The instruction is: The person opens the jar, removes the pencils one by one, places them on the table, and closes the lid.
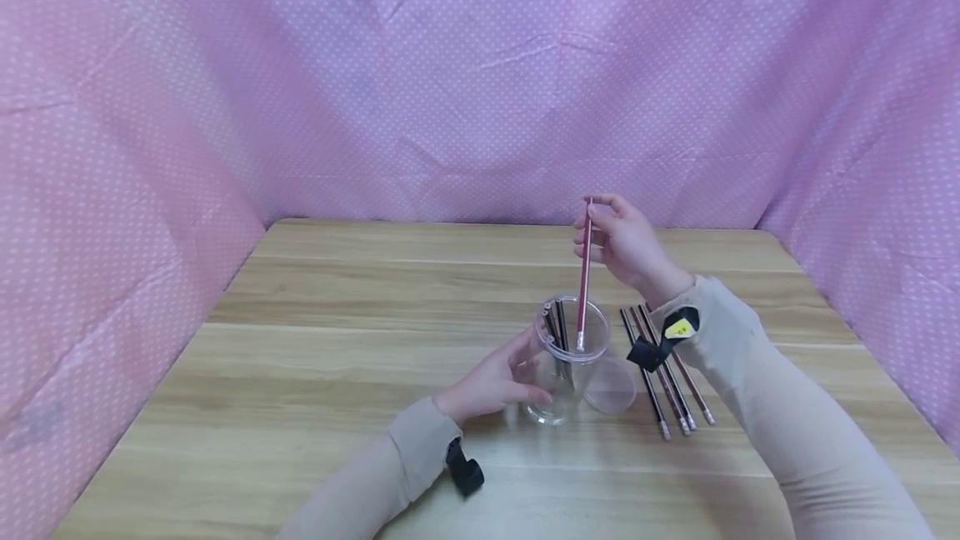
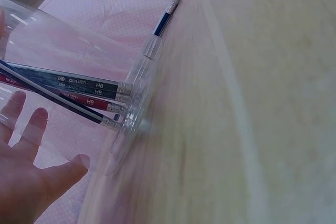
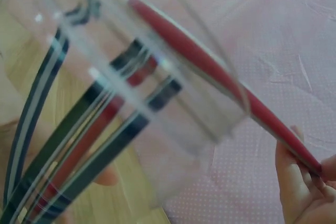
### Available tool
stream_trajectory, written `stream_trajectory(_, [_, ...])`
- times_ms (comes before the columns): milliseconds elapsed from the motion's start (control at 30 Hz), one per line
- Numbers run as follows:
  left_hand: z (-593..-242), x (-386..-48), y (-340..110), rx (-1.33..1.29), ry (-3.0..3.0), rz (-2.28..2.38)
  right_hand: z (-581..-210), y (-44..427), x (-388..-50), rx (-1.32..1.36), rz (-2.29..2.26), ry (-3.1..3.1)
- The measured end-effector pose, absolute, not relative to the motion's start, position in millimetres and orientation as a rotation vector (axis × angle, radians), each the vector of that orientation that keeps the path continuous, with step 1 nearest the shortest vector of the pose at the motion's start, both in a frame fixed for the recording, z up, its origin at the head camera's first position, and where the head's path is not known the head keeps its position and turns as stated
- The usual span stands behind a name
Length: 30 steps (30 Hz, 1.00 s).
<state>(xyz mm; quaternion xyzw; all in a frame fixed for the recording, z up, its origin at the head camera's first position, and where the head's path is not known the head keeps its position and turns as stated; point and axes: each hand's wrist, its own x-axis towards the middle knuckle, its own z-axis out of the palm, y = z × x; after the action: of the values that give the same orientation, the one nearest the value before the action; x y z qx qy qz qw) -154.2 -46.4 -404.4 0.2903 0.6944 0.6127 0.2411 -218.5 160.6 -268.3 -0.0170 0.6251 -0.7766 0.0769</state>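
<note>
A tall clear plastic cup (image 1: 543, 390) stands on the table with several dark and red pencils (image 2: 89, 85) leaning inside, their eraser ends down. My left hand (image 1: 498, 382) holds the cup low on its left side, fingers and thumb spread around the wall. Above the rim, my right hand (image 1: 626, 244) pinches a red pencil (image 1: 585, 273) near its upper end. That pencil is almost upright, and its metal-banded eraser end is within the cup's mouth. The right wrist view shows the red pencil (image 3: 210, 77) slanting from the mouth to the fingertips.
Several black and red pencils (image 1: 656, 382) lie side by side to the right of the cup, under the right wrist. A clear round lid (image 1: 611, 390) lies close to the cup's right side. Pink dotted cloth (image 1: 480, 107) hangs behind and beside the wooden table (image 1: 337, 357).
</note>
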Motion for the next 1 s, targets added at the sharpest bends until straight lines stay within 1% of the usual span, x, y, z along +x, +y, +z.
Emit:
stream_trajectory(233, [-405, -154, -44, 0.791, 1.907, 1.671, -270, 178, -218, -0.055, -2.419, 1.739])
stream_trajectory(333, [-406, -155, -43, 0.809, 1.890, 1.684, -271, 189, -215, -0.059, -2.395, 1.778])
stream_trajectory(533, [-405, -155, -43, 0.807, 1.886, 1.676, -288, 208, -206, -0.030, -2.120, 1.997])
stream_trajectory(767, [-403, -152, -44, 0.797, 1.905, 1.662, -318, 231, -200, -0.111, -1.797, 2.290])
stream_trajectory(1000, [-404, -152, -44, 0.785, 1.877, 1.682, -342, 255, -200, -0.137, -1.679, 2.387])
